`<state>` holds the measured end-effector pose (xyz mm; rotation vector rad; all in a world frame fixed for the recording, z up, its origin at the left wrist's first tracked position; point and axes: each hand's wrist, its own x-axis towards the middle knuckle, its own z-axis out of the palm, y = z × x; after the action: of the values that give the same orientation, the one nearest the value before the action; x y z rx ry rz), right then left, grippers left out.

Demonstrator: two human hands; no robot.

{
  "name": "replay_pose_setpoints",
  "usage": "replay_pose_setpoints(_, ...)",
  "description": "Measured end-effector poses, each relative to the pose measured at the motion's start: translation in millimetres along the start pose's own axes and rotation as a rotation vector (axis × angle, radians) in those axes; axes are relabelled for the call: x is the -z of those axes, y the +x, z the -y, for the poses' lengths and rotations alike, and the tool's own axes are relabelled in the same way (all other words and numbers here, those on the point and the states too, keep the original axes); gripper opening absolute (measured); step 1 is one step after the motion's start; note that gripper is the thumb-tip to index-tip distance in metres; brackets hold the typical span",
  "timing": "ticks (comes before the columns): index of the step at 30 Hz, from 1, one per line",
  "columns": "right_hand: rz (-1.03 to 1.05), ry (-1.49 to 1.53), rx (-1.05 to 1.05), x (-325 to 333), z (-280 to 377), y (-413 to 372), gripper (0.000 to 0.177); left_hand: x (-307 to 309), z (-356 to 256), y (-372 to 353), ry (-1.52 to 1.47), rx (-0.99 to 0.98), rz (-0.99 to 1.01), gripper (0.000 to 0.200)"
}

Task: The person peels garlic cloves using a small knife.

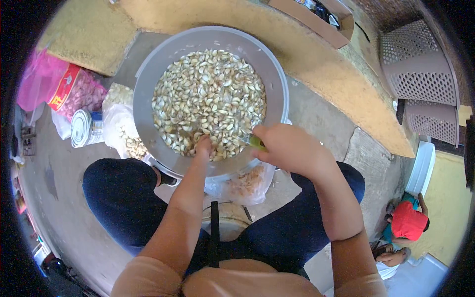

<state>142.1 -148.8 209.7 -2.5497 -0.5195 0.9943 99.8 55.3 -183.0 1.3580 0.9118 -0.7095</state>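
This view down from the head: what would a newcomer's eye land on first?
Most likely the big grey tub at upper centre, with its wide spread of pale garlic cloves. At its near side, the left hand dips into them while the right hand grips a green-handled tool. Next come the bright pink net bag at left and a person in red at lower right.

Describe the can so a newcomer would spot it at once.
Start at the big tub and look left, past the white bag. The can is beside the pink bag; its round, pale lid and blue label set it apart from both bags.
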Motion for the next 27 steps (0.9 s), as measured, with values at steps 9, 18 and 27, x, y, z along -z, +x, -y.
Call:
replay_pose_setpoints(9, -0.038, 0.009, 0.013, -5.5, -14.9, 9.2, 0.024, -1.2, 19.4, 52.6, 0.576, -0.28, 0.086, 0.05)
replay_pose_setpoints(18, -0.04, 0.012, 0.076, -9.0, -12.8, 18.3, 0.023, -3.5, 51.3, 79.9, 1.236, -0.582, 0.177, 0.059)
replay_pose_setpoints(27, -0.085, 0.03, 0.127, -14.1, -12.4, 20.9, 0.025, -16.7, 17.5, 3.3, 1.049, -0.425, 0.285, 0.055)
